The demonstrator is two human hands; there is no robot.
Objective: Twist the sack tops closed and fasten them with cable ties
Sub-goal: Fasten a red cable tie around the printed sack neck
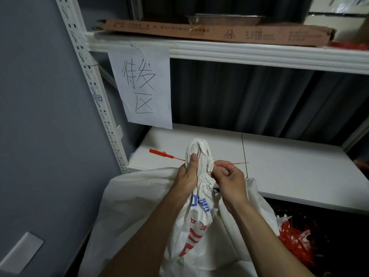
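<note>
- Sack top (199, 154): white woven material twisted into 1 tight, pleated bunch, held upright in front of the lower shelf's front edge.
- Sack (139, 206): white, with blue and red print below the neck. Its loose body spreads downward between the 2 forearms.
- Cable tie (161, 153): red, lying roughly level across the neck. The flat tag end projects to the left and the thin tail to the right. The middle is hidden by the bunch and the hands.
- Left hand (187, 176): grips the neck from the left, thumb pressed up its front. The other digits wrap behind, mostly hidden.
- Right hand (229, 178): touches the neck's right side, its fingers (225, 170) curled together and pinching the tie's tail.
- Lower shelf (279, 166): white board behind the sack top.
- Paper sign (143, 86): handwritten sheet hanging from the upper shelf beam (239, 54), beside the perforated upright (91, 82).
- Carton (219, 33): long, brown, lying flat on the upper shelf.
- Heap of red strips (295, 240): lower right, beneath the lower shelf.
</note>
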